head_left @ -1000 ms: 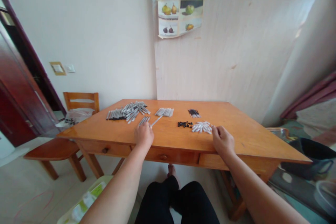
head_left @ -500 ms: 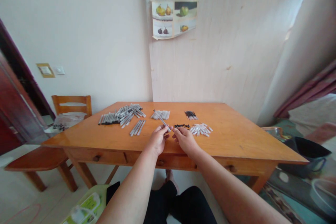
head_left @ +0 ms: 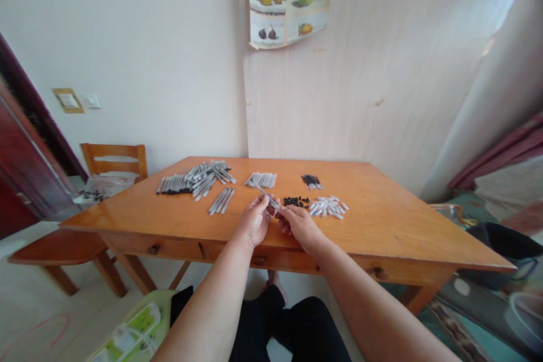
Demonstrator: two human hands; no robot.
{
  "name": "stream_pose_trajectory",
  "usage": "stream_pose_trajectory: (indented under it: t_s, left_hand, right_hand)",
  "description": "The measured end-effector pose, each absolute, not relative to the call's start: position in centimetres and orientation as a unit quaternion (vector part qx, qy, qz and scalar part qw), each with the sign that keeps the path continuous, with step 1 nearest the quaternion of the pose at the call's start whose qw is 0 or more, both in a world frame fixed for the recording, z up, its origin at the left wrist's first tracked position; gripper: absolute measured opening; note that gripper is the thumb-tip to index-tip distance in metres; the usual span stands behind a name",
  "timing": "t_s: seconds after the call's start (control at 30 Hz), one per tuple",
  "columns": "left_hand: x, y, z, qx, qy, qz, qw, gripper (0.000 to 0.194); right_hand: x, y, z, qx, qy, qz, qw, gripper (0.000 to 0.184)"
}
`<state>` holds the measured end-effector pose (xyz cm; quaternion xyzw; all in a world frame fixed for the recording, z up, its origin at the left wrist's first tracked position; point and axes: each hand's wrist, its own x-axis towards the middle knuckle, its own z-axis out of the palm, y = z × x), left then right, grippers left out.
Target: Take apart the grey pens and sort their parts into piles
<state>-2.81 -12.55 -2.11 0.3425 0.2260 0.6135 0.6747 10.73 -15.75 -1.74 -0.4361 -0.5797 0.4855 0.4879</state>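
My left hand (head_left: 256,220) is closed around the middle of a slim pen (head_left: 259,187), which slants up and away to the left. At the pen's near end, the fingers of my right hand (head_left: 300,226) are pinched; whether they also hold a small part such as a cap is hidden. Just beyond my right hand lie small black plugs (head_left: 293,202) and a pile of whitish caps (head_left: 328,207). Clear pen barrels (head_left: 263,180) sit in a row behind my hands, and dark thin refills (head_left: 313,182) lie to their right.
On the wooden table (head_left: 382,220), a large heap of pens (head_left: 207,175) lies at the back left, with a smaller group of pens (head_left: 222,201) in front. A wooden chair (head_left: 113,165) stands left, a black bin (head_left: 504,243) right, and a green stool (head_left: 136,328) below left.
My right hand has closed onto the near end of the pen, where a small gap showed before. The pen sits lower in my left hand. The view has tilted down slightly.
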Motion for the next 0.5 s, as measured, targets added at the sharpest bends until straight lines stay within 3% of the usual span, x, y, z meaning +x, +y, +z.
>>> stream_pose_trajectory:
  t_s: [0.2,0.5]
  left_hand:
    - [-2.5,-12.6,-2.3,0.345,0.244,0.629,0.653,0.018]
    - [-1.8,-12.1,-2.6,0.308,0.272,0.655,0.634,0.016]
  right_hand:
    - [10.4,-15.6,-2.2,-0.445,-0.598,0.441,0.5,0.039]
    - [10.2,-15.2,-3.4,-0.513,-0.652,0.264,0.492,0.033]
